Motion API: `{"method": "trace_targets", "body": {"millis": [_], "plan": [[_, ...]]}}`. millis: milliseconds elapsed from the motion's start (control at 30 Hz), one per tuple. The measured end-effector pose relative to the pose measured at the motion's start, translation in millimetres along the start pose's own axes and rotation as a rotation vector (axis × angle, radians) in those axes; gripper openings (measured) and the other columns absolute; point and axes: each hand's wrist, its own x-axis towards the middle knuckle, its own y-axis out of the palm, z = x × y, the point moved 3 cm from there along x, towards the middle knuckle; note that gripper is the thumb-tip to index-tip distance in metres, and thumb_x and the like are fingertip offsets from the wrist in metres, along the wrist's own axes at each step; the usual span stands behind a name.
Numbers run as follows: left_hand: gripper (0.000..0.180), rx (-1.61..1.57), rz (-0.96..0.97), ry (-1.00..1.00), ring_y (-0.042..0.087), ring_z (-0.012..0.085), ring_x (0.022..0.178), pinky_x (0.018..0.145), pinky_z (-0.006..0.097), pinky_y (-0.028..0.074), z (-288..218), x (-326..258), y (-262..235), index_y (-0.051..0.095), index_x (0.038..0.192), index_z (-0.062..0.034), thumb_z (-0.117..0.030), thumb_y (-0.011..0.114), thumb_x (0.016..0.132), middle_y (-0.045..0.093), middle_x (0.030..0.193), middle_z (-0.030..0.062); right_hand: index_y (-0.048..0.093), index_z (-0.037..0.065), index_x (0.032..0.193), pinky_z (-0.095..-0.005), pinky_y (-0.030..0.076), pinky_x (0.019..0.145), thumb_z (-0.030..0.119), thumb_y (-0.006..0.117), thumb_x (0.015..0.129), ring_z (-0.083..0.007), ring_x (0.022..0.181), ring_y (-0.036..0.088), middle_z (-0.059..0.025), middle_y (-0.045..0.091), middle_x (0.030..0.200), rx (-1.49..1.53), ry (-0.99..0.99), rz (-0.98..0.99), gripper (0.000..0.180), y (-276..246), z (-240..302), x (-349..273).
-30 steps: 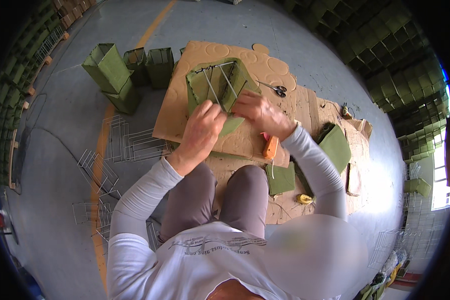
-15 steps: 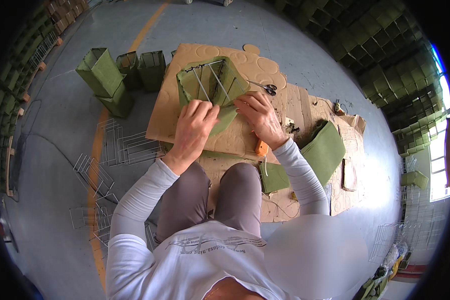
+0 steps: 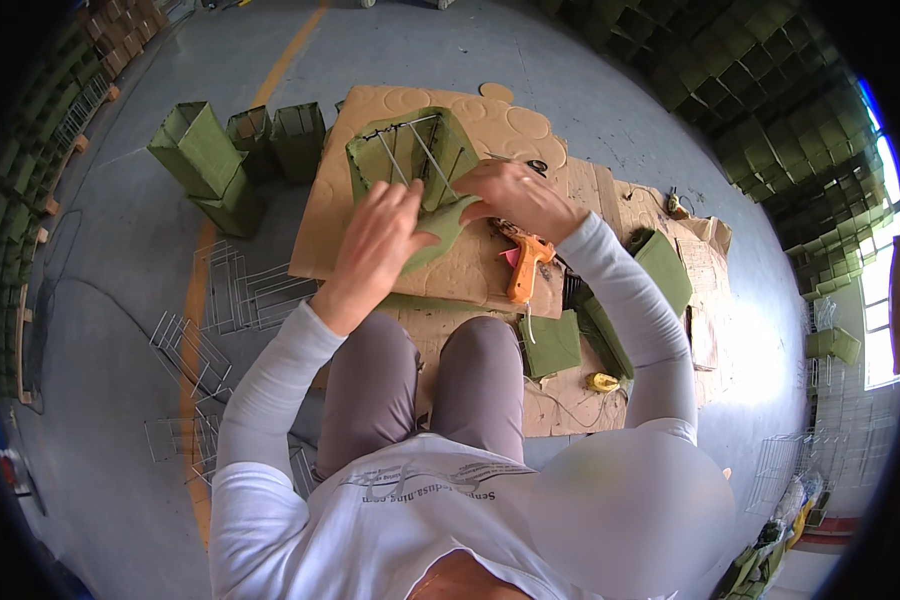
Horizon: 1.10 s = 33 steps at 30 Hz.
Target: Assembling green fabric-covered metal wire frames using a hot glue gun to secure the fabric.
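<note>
Two hands meet at the near side of the box (image 3: 370,160) in the head view, the only one I have. It sits on the cardboard (image 3: 318,240), toward the far left corner, with its mouth tipped up. Two wires (image 3: 431,154) cross that mouth, slanting from the far side down to the right, toward my fingers. I can't judge the box's long axis, because its depth is foreshortened and my hands cover part of the near side.

From my fingertips the mouth lies straight ahead and a little left; the flap (image 3: 438,238) hangs between my palms, toward the cardboard's near edge. My left hand (image 3: 375,240) covers the box's near left part, fingers stretched over the rim, thumb well apart from them and pointing right. My right hand (image 3: 518,195) comes in from the right, thumb and fingers pinched on the flap's right end, so it is the nearer to that end. Just beyond its knuckles, by the cardboard's right edge, the scissors (image 3: 540,163) are half hidden; the glue gun (image 3: 526,262) lies near the near right corner.
</note>
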Motion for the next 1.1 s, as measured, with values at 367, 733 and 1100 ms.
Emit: {"method": "trace_targets", "body": {"millis": [367,733,1100], "plan": [[0.025,0.195,-0.069,-0.036,0.056,0.0239,0.091,0.077,0.036,0.047,2,-30,-5,0.069,0.088,-0.0035,-0.005,0.079,0.065,0.062,0.089,0.004,0.065,0.002,0.104,-0.0341,0.049,0.082,0.017,0.073,0.074,-0.0229,0.092,0.055,-0.0059,0.058,0.093,-0.126,0.002,-0.448,0.035,26,40,3],[0.024,0.138,0.103,-0.062,0.054,0.0258,0.091,0.079,0.038,0.047,-7,-11,-15,0.066,0.091,0.0014,-0.003,0.075,0.07,0.057,0.088,0.0073,0.067,0.003,0.1,-0.0355,0.051,0.08,0.024,0.072,0.078,-0.0247,0.09,0.06,-0.0092,0.064,0.081,0.003,-0.079,-0.223,0.03,16,26,16],[0.017,0.235,0.081,-0.07,0.054,0.0259,0.087,0.073,0.038,0.048,4,-24,7,0.067,0.09,0.0002,-0.003,0.072,0.074,0.057,0.086,0.009,0.063,0.002,0.089,-0.0369,0.051,0.079,0.01,0.066,0.071,-0.0252,0.092,0.059,-0.0072,0.059,0.092,-0.077,-0.067,-0.421,0.02,27,49,14]]}}
